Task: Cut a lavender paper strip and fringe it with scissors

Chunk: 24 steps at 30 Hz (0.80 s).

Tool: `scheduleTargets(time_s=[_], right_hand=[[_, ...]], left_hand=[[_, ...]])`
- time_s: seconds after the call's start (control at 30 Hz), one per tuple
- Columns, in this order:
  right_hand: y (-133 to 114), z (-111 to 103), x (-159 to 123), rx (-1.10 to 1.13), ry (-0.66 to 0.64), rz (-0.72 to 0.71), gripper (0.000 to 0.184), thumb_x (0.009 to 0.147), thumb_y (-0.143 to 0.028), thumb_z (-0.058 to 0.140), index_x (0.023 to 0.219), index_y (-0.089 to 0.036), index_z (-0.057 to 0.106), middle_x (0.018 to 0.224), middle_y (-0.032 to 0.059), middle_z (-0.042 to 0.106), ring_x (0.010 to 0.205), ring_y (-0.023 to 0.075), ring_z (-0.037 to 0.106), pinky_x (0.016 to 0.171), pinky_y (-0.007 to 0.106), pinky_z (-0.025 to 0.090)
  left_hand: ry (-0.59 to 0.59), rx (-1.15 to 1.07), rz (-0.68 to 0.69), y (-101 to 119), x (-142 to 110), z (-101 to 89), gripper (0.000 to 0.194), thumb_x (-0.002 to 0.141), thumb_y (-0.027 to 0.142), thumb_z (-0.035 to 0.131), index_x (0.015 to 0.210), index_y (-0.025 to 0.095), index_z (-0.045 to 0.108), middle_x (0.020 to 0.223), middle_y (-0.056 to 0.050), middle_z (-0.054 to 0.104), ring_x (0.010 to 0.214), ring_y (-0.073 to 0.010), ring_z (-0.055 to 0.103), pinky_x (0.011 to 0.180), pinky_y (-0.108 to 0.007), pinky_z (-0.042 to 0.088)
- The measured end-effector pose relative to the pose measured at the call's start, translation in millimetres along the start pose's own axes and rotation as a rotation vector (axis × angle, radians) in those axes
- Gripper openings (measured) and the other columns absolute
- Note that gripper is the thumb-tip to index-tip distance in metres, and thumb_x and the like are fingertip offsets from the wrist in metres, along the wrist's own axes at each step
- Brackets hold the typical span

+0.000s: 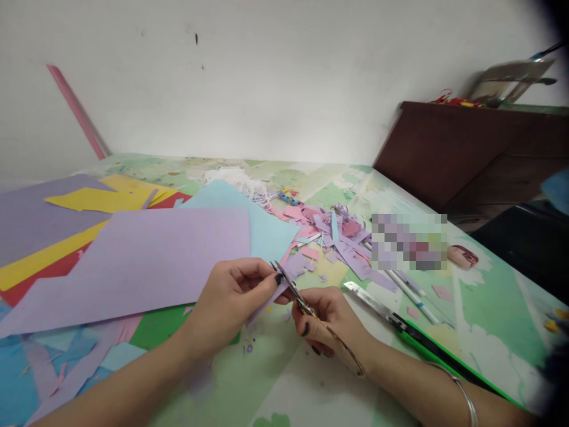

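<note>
Between finger and thumb, my left hand (242, 289) pinches a small strip of purple paper (269, 301). My right hand (331, 320) is closed around a pair of scissors (303, 302) with gold-coloured handles. The scissor blades point up and left, slightly parted, right beside the left fingertips and the paper. How far the blades reach into the paper I cannot tell. Left of my hands lies a large purple sheet (178, 249), over a light blue sheet (271, 228). To the right rests a green utility knife (422, 341) with its blade out, partly hidden by my right forearm.
Paper scraps (342, 237) are heaped past my hands, near white string (240, 182). White sticks (413, 299) lie beyond the knife. Yellow sheets (93, 200) and other coloured papers cover the table's left. A dark brown cabinet (466, 154) stands at the right, against the wall.
</note>
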State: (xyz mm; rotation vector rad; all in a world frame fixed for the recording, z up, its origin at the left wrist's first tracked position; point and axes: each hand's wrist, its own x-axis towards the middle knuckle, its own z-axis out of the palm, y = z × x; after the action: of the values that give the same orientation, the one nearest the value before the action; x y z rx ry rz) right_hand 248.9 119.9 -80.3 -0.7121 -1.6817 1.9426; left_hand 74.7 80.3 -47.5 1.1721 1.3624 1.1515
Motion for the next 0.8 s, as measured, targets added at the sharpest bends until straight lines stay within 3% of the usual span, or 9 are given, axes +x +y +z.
scheduleTargets(time_s=[0.8], right_hand=[[1.9, 1.4, 1.5, -0.008, 0.069, 0.004, 0.045, 0.065, -0.053, 0.071, 0.058, -0.014, 0.049, 0.047, -0.0083, 0.032, 0.036, 0.0015, 0.023, 0.033, 0.017, 0.018]], left_hand=[[-0.031, -0.133, -0.009, 1.0, -1.2, 0.7, 0.015, 0.073, 0.029, 0.067, 0.069, 0.015, 0.067, 0.069, -0.003, 0.069, 0.065, -0.0138, 0.065, 0.062, -0.020, 0.050]])
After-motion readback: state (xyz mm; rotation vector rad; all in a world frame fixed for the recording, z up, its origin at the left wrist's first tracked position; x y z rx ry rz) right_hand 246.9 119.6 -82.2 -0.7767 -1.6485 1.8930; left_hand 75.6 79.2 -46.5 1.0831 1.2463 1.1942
